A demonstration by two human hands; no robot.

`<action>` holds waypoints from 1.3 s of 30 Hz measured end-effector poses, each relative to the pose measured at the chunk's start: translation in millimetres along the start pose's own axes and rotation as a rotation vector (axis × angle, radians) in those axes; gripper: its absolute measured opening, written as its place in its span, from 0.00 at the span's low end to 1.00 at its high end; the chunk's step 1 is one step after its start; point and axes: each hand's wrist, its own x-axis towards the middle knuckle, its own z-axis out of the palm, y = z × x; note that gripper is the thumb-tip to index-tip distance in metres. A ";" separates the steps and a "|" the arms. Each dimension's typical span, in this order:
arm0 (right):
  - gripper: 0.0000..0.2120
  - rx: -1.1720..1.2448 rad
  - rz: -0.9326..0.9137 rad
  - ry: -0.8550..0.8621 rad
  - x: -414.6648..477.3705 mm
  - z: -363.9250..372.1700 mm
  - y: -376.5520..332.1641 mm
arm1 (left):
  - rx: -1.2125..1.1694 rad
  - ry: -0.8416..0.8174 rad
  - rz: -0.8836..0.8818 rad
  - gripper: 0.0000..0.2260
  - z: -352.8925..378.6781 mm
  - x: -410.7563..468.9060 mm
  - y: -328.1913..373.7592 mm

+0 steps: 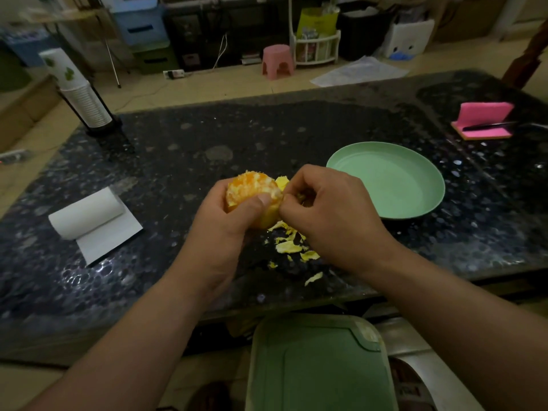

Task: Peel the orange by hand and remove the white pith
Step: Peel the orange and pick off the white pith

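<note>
Two bare hands worked above the middle of the dark speckled stone tabletop (178, 161), toward its near edge. The left hand (225, 232) curled round a partly peeled orange (252, 191), its thumb pressed on the fruit's pithy upper face, with rind left on the lower part. The right hand (329, 209) had its fingertips pinched together against the orange's right side, on a scrap of peel. Torn yellow peel scraps (289, 247) lay scattered on the tabletop beneath the hands. A pale green round plate (415, 203) sat just right of them, and a white paper-towel roll (86, 215) lay toward the left edge.
</note>
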 end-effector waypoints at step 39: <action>0.06 0.140 0.027 -0.011 -0.2 0.2 -3.3 | -0.053 -0.016 0.052 0.17 -0.2 -0.5 -3.9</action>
